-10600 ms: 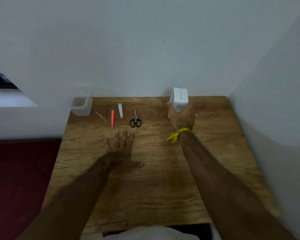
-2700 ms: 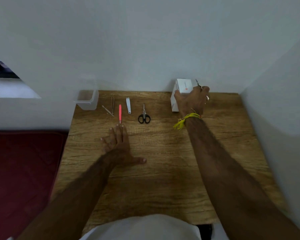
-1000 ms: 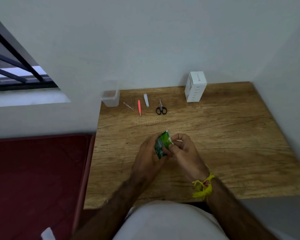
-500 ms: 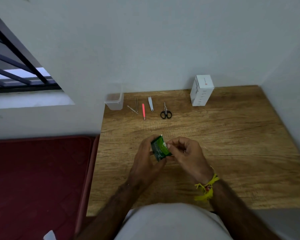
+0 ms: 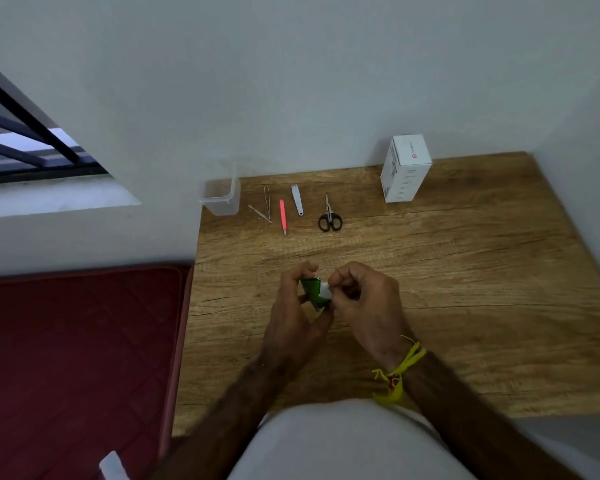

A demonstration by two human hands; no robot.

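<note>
Wooden table (image 5: pixel 465 289) stands in a corner of pale walls, and a small pair of black scissors (image 5: pixel 329 218) lies on its far part; every place below is told from these scissors. Far to their left a barred window (image 5: pixel 25 147) is cut into the wall, and below it, left of the scissors and nearer to the person, a dark red mat (image 5: pixel 77 341) lies beside the table. Left of the scissors, at the table's far corner, stands a clear plastic container (image 5: pixel 222 199). Between it and the scissors lie two thin metal tools (image 5: pixel 266 201), then a pink tool (image 5: pixel 282 216), then a white tool (image 5: pixel 297 199), each apart from the next. On the near side of the scissors, well apart from them, the left hand (image 5: pixel 291 320) holds a green packet (image 5: pixel 312 291) above the table, with fingers curled round it. The right hand (image 5: pixel 364 299), also curled, pinches the packet's right edge, where a white bit (image 5: pixel 324 292) shows. A yellow thread (image 5: pixel 395 375) is tied on the right wrist. Right of the scissors, against the far wall, a white box (image 5: pixel 405 168) stands upright.
</note>
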